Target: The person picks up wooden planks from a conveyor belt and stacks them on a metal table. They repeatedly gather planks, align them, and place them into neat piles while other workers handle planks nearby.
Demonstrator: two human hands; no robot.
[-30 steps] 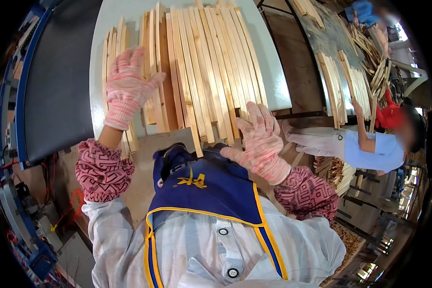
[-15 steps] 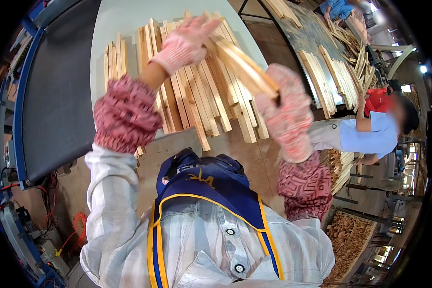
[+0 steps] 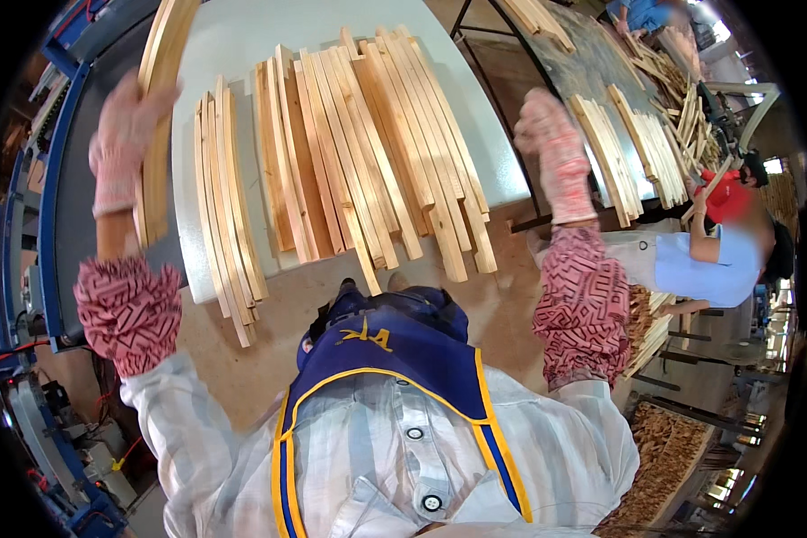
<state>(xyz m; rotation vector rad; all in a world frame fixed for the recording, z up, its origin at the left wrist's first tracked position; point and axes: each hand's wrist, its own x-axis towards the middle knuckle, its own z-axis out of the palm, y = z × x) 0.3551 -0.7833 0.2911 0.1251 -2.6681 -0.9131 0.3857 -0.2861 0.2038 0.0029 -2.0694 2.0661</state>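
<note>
My left hand (image 3: 121, 148), in a pinkish knit glove, is closed around a wooden strip (image 3: 164, 67) at the far left. This light-coloured piece lies lengthwise over the dark belt, alongside the pale table's left edge. My right hand (image 3: 554, 157), gloved alike, is raised off the table's right side with its fingers curled in and nothing visible in them. Between my hands, a wide row of wooden strips (image 3: 368, 161) covers the middle of the pale table (image 3: 242, 36). A narrower group of strips (image 3: 224, 206) sits to its left, with ends past the near edge.
A black conveyor belt (image 3: 81, 242) with a blue frame (image 3: 38, 215) runs along the left. Right of the table stands another bench (image 3: 592, 67) with wood strips. A person in a light blue shirt (image 3: 704, 269) works at the right, near stacked wood (image 3: 659, 457).
My left hand has swung left from above the row to the belt, taking the wooden strip along. My right hand has let go of the strip's near end and moved slightly up and right.
</note>
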